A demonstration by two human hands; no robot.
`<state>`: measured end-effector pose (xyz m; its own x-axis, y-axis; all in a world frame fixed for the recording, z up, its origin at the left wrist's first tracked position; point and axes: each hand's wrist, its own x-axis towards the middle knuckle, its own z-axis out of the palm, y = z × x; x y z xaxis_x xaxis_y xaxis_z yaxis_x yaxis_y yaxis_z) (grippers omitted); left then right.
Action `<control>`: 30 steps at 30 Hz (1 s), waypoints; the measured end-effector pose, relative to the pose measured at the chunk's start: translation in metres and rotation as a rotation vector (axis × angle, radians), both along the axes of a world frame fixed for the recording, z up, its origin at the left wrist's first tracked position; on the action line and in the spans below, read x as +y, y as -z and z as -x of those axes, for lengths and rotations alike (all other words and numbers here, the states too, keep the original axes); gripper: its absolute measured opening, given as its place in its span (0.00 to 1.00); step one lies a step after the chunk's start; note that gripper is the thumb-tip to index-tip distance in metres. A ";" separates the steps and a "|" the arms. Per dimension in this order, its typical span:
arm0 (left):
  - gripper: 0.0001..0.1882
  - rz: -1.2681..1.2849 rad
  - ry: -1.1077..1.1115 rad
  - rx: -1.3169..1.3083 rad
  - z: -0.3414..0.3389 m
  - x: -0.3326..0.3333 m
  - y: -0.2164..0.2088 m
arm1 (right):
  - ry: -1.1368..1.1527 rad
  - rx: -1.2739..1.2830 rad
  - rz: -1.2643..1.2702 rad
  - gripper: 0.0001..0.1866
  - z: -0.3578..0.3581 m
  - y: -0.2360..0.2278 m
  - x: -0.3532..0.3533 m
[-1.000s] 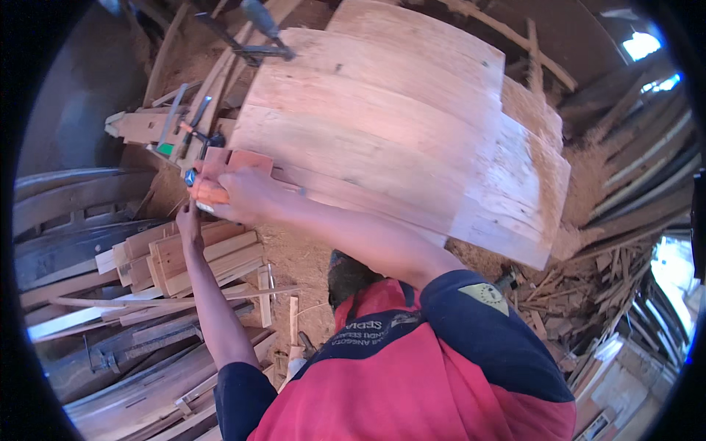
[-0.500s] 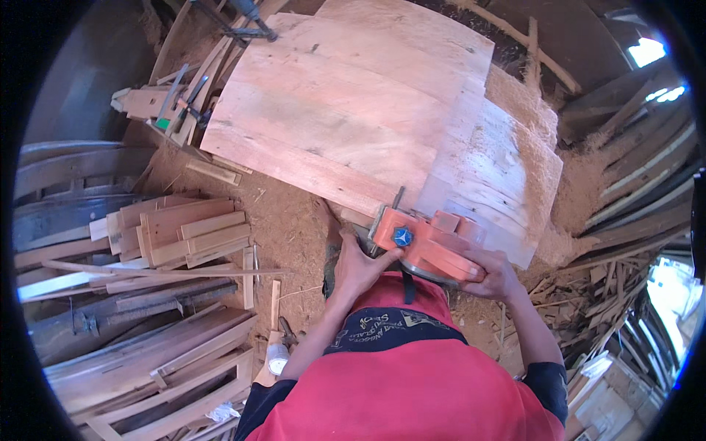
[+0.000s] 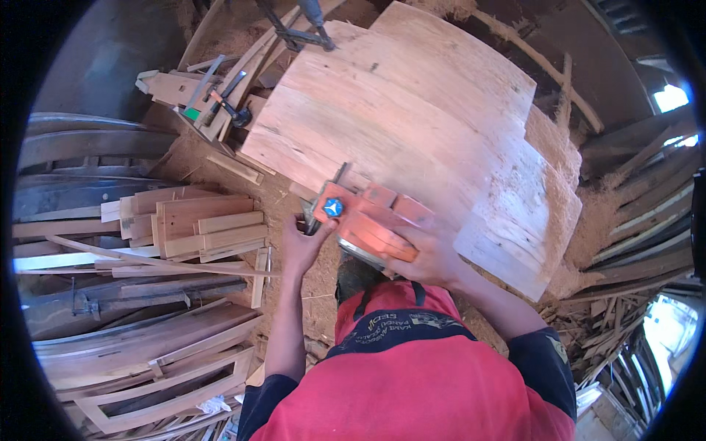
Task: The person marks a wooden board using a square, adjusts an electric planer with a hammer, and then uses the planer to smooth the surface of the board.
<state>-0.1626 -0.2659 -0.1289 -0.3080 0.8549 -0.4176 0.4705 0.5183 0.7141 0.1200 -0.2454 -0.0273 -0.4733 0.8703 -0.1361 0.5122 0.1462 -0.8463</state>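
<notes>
An orange electric planer (image 3: pixel 371 220) with a blue front knob rests on the near edge of a wide board (image 3: pixel 382 110) made of joined wooden planks. My right hand (image 3: pixel 432 257) is wrapped round the planer's rear handle. At its front end, my left hand (image 3: pixel 303 239) grips the side by a dark metal bar, thumb toward the knob; part of those fingers is hidden behind the tool. The planer's sole cannot be seen against the wood.
A clamp (image 3: pixel 312 33) sits on the board's far left corner. Sawdust (image 3: pixel 562 151) coats the right edge. Stacked offcuts (image 3: pixel 206 220) and long planks (image 3: pixel 140 345) lie to the left, with curved timbers (image 3: pixel 647 198) and scrap sticks (image 3: pixel 603 312) to the right.
The planer and both hands have slid left along the board's near edge. My left arm is straighter, and the view has shifted so the board appears further right.
</notes>
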 end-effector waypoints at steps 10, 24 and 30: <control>0.40 -0.083 -0.087 0.042 0.180 0.096 0.018 | -0.064 0.134 -0.135 0.19 0.180 0.032 0.105; 0.24 -0.086 -0.074 -0.118 0.209 0.104 0.035 | -0.091 0.074 -0.096 0.31 0.180 0.030 0.107; 0.37 -0.108 0.130 -0.043 -0.026 -0.011 -0.002 | -0.068 -0.184 0.047 0.27 -0.040 0.007 -0.029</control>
